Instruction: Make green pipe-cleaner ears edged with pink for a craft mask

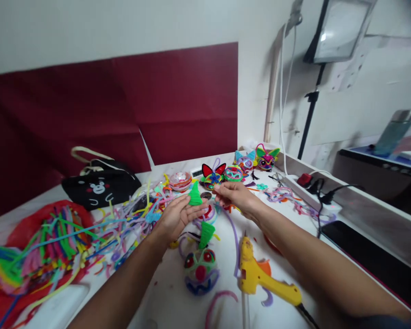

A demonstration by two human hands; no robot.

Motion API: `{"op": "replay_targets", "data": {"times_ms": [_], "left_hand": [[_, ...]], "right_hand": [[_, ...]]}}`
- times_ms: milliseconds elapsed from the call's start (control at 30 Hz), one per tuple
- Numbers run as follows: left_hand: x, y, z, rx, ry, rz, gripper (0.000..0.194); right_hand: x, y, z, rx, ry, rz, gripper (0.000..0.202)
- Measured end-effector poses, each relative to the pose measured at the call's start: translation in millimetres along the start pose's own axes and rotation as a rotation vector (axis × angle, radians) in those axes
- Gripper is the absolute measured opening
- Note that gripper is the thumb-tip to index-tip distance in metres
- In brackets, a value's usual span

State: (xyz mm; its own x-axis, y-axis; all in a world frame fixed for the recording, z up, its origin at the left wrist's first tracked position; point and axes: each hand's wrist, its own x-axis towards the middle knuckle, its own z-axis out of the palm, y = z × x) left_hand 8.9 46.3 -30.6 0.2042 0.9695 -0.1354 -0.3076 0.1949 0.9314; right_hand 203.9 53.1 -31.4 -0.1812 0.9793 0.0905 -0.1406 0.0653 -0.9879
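Observation:
My left hand (181,216) is turned palm up, with a green pipe-cleaner triangle (195,195) held between thumb and fingers. Close by on the right, my right hand (239,197) pinches thumb and forefinger together; whatever is in the pinch is too small to make out. Below the hands sits a round clown-like face ornament (201,271) with red eyes, a red nose and a blue mouth. A second green triangle (206,234) stands at its top. The yellow glue gun (256,274) lies under my right forearm, nozzle pointing away from me.
Loose pipe cleaners (60,233) pile up on the left around a red bag, before a black pouch (101,185). Finished animal-face ornaments (245,161) stand at the back. On the right are a power strip (311,194), a black phone (373,265) and a lamp stand (308,119).

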Motion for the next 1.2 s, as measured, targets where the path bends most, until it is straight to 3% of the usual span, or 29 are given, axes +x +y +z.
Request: {"op": "replay_targets", "data": {"times_ms": [233, 433, 700, 833, 1000, 1200], "left_hand": [[32.8, 20.3, -7.1, -0.015, 0.043, -0.061, 0.024], [41.8, 21.6, -9.3, 0.041, 0.101, -0.049, 0.013], [13.3, 7.0, -20.0, 0.126, 0.142, -0.002, 0.01], [-5.5, -1.3, -29.1, 0.141, 0.181, 0.02, 0.007], [-21.6, -14.8, -36.5, 0.168, 0.212, 0.06, 0.008], [-27.9, -37.3, -45.0, 0.182, 0.155, 0.067, 0.02]], "right_hand": [[4.2, -1.8, -6.2, 0.047, -0.009, -0.011, 0.036], [3.4, -5.6, -7.6, -0.004, -0.057, -0.043, 0.032], [-1.3, -8.0, -11.5, -0.226, -0.124, -0.108, 0.018], [-2.9, -3.0, -13.0, -0.471, -0.239, -0.124, 0.01], [-3.8, 15.3, -4.7, -0.811, -0.361, -0.13, 0.015], [0.2, 45.6, 6.9, -1.057, -0.382, -0.086, 0.014]]}}
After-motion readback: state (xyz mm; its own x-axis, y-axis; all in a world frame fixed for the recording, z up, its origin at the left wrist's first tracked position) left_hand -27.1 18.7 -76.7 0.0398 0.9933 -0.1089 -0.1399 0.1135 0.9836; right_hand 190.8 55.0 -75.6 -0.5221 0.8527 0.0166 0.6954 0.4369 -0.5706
